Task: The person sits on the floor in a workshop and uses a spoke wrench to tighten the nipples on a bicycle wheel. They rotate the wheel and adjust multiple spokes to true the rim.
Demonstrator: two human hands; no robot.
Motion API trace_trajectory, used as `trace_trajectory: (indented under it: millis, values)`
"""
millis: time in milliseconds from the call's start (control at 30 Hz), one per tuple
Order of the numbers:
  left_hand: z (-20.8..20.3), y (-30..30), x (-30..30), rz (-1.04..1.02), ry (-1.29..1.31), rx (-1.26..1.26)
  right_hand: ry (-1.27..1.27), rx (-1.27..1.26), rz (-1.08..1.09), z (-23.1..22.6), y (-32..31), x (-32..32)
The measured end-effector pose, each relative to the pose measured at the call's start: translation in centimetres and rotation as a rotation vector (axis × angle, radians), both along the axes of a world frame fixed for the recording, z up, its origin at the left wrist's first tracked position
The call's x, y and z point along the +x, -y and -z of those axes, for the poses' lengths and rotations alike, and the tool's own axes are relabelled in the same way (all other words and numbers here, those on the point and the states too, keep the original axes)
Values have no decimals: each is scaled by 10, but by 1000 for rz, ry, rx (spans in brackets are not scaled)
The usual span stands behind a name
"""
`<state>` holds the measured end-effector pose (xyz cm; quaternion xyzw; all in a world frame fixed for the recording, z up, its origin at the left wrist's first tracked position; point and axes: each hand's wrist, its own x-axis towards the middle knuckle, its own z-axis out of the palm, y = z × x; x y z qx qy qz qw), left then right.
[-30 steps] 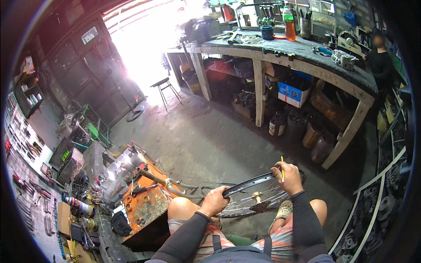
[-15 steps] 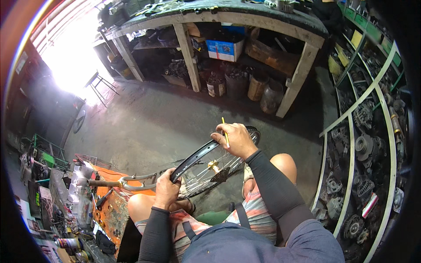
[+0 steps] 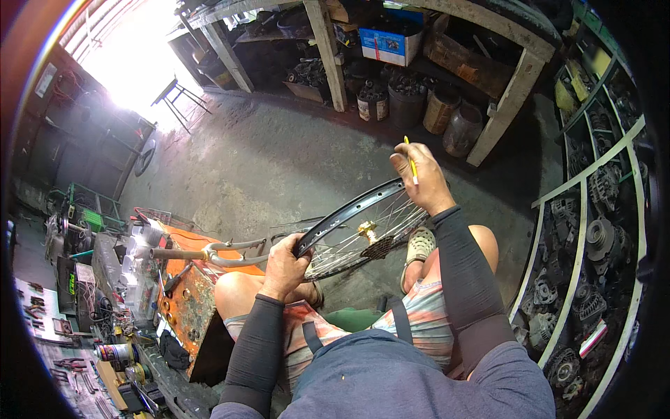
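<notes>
Evidently the left hand (image 3: 283, 269) is wrapped round the near part of the wheel's rim, thumb uppermost, its dark-sleeved forearm (image 3: 255, 349) running up from below. The right hand (image 3: 427, 183) reaches farther forward, back turned up, fingers pinching a yellow pencil (image 3: 414, 172) over the rim's far part; whether it also touches the metal cannot be told. Held tilted between the knees, the bicycle wheel (image 3: 368, 237) has its sprocket cluster (image 3: 379, 248) facing the body, with a pale clog (image 3: 420, 246) just beside it. Crowding the left side, a bicycle fork (image 3: 234, 258) lies over the orange table (image 3: 199, 300) and juts past its right edge toward the left hand. Black cloth (image 3: 173, 349) sits by that table's near left corner. Ahead, a blue-and-white box (image 3: 391, 45) rests beneath the counter (image 3: 488, 31), inward from its right-hand leg; metal shelving (image 3: 585, 230) full of parts lines the right.
</notes>
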<state>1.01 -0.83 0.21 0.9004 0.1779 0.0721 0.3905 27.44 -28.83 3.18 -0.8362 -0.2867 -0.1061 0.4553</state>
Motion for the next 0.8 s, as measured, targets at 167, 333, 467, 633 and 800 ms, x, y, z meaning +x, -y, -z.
trace_trajectory:
  millis: [167,333,467,633,800]
  values:
    - [-17,8,-2,26,-51,48,172,272,43,-14,7,-5]
    - [6,8,-1,151,63,59,99,521,-14,-21,8,-43]
    - [1,16,8,203,14,-16,26,481,-390,-86,-35,-124]
    - [31,14,10,191,-8,52,112,118,-921,-127,-141,-200]
    - [136,7,39,8,454,-517,379,-236,-1226,-155,-282,-286]
